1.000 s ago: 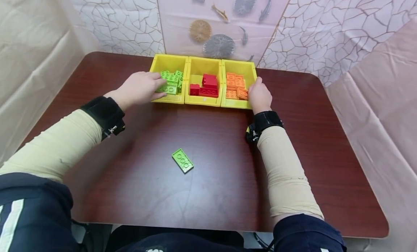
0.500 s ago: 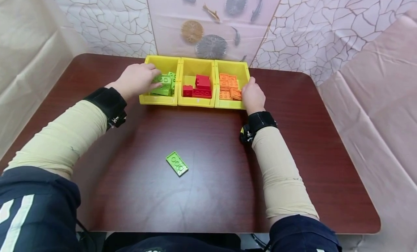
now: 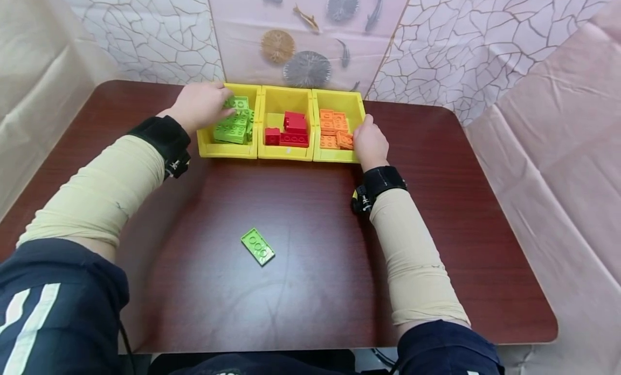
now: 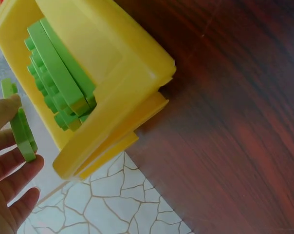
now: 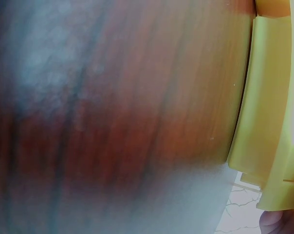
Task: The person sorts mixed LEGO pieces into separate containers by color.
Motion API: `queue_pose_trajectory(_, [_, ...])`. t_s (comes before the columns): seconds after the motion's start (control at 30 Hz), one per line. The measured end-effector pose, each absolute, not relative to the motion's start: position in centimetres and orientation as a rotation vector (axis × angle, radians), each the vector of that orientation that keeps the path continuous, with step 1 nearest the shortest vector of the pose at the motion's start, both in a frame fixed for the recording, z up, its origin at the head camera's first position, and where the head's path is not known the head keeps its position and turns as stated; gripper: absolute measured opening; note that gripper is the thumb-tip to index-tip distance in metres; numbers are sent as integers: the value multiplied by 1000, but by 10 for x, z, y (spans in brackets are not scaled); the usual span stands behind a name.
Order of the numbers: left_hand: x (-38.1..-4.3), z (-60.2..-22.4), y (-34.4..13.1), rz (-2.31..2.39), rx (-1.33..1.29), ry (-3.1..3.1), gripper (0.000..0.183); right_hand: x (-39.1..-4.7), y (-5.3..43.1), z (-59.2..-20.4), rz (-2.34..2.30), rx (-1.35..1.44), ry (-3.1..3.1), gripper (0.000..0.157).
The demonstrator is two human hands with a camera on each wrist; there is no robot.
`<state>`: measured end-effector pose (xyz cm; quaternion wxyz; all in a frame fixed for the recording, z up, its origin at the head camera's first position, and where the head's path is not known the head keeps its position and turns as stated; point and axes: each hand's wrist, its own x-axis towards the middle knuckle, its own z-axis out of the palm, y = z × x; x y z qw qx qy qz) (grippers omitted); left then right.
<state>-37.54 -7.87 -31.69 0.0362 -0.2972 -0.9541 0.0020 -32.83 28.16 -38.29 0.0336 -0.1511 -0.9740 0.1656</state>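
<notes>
My left hand (image 3: 201, 104) pinches a flat green toy brick (image 4: 23, 134) between thumb and fingers, just above the left yellow bin (image 3: 228, 151). More green bricks (image 3: 230, 132) lie in that bin. At the far right of the row, my right hand (image 3: 371, 143) grips the side wall of the right yellow bin (image 3: 336, 156), which holds orange bricks (image 3: 335, 128). Only its fingertips (image 5: 271, 219) show in the right wrist view, by the bin's corner. A single flat green brick (image 3: 258, 247) lies on the table with its hollow side up.
Between the two outer bins stands the middle yellow bin (image 3: 285, 153), with red bricks (image 3: 293, 130) in it. All three touch in a row near the back edge of the brown table (image 3: 310, 289). A patterned cloth (image 3: 160, 35) hangs behind.
My left hand has drawn up and back from among the green bricks, with a flat brick now in its fingers. My right hand stays at the right bin. The head view has shifted slightly right.
</notes>
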Motion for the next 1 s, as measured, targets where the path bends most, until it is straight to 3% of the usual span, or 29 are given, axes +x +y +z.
queue_pose_trajectory(1.0, [-409,-327,-71,69,-801,-3215,24,-327,282,-384,516,-457,-2975,46])
